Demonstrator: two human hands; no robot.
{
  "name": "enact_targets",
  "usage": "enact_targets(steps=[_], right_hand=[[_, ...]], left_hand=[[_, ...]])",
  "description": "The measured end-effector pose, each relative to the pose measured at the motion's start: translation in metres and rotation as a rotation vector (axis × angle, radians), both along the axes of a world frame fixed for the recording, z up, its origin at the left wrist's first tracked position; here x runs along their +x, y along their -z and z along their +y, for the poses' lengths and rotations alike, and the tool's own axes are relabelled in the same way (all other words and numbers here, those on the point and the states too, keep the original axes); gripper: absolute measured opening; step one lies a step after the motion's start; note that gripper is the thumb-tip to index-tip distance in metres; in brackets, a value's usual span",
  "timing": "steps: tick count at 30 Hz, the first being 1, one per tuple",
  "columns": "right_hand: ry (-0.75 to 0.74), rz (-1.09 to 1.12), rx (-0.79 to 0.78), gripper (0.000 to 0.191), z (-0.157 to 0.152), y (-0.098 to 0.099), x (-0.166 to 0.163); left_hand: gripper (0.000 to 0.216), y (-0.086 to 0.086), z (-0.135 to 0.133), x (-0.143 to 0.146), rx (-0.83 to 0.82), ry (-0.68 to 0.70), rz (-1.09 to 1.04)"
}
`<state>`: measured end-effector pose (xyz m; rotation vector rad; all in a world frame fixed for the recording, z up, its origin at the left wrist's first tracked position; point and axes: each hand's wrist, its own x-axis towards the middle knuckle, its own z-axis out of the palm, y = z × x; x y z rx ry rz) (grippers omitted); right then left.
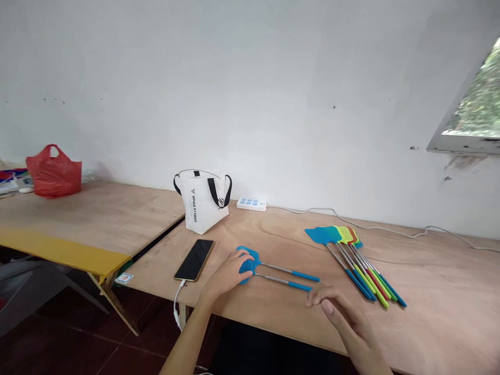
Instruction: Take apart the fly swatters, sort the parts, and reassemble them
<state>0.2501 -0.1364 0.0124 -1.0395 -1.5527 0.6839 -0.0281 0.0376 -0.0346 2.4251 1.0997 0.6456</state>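
Note:
Two blue fly swatters (273, 274) with metal shafts and blue grips lie side by side on the plywood table (429, 291). My left hand (228, 273) rests on their blue heads, fingers laid over them and slightly spread. My right hand (339, 310) hovers just right of the handle ends, fingers loosely extended, holding nothing. A fan of several swatters (357, 263) in blue, yellow, green and red lies further right.
A dark phone (194, 259) with a white cable lies left of my left hand. A white tote bag (203, 203) and a white power strip (252, 204) sit near the wall. A red plastic bag (53, 172) rests on the adjoining table at left.

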Motion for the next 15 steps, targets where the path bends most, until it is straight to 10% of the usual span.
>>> enact_targets(steps=[9, 15], right_hand=[[0.06, -0.114, -0.054, 0.023, 0.015, 0.011, 0.005], [0.234, -0.521, -0.04, 0.031, 0.055, 0.056, 0.037]], left_hand=[[0.045, 0.009, 0.006, -0.005, -0.049, -0.068, 0.074], [0.068, 0.017, 0.013, -0.011, -0.087, -0.088, 0.039]])
